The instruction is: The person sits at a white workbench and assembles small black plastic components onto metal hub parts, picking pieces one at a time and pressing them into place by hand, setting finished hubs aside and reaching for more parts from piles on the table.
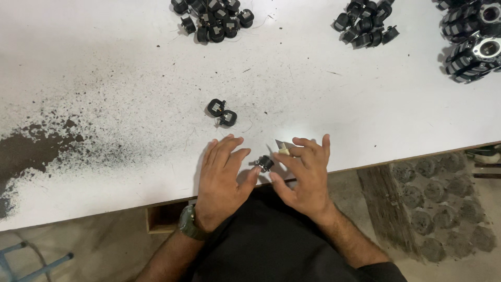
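Leftmost, dark powder stain (pixel 31 151): spread over the left of the white surface (pixel 130 68), thinning to specks toward the middle. Far left-centre, pile of black rollers (pixel 213 20). Middle, two loose black rollers (pixel 222 113), touching each other, just beyond the hands. Near edge, left hand (pixel 222 177): palm down, fingers spread on the surface, thumb tip against a small black roller (pixel 265 163); wristwatch (pixel 188 223) on that wrist. Roller sits between the two thumbs, pinched lightly. Right hand (pixel 305 175): fingers curled, closed on a small pale blade (pixel 282 149). Far right-centre, second pile of black rollers (pixel 365 23). Far right corner, two round wheel assemblies (pixel 475 39), ringed with rollers.
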`<state>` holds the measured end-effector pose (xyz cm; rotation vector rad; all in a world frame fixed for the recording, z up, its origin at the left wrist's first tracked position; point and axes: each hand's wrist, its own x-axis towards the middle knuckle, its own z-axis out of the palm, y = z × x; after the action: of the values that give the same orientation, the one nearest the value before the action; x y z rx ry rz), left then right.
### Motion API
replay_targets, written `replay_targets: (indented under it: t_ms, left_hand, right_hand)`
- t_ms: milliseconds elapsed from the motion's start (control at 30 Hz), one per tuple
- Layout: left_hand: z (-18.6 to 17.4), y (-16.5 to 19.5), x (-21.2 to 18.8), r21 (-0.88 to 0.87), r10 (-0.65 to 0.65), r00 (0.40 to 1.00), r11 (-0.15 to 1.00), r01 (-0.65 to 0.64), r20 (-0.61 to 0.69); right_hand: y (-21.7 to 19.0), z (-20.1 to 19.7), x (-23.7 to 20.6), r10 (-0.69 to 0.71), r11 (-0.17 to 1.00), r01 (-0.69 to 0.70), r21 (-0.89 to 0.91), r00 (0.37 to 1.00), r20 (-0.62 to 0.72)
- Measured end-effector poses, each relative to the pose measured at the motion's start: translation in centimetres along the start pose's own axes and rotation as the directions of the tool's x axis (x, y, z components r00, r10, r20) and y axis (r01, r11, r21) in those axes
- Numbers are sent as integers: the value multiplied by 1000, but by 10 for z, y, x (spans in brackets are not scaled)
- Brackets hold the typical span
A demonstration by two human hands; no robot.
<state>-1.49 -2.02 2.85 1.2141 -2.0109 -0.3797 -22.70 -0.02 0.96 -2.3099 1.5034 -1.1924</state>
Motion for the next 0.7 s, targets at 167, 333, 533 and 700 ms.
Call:
replay_targets:
  t_ms: [167, 333, 533, 700]
  left_hand:
    - [6, 1, 9, -139, 3, 998, 990, 6, 63]
    - [6, 0, 3, -129, 22, 999, 991, -19, 24]
    - [3, 3, 1, 98, 208, 975, 972, -215, 72]
    - [7, 13, 8, 18, 143, 988, 989, -144, 50]
  right_hand:
    - [-3, 7, 6, 31, 998, -26, -56, 995, 90]
    - [5, 11, -2, 32, 999, -29, -40, 998, 60]
    - [9, 14, -5, 23, 999, -20, -48, 998, 51]
    - [9, 10, -3, -25, 999, 27, -24, 997, 78]
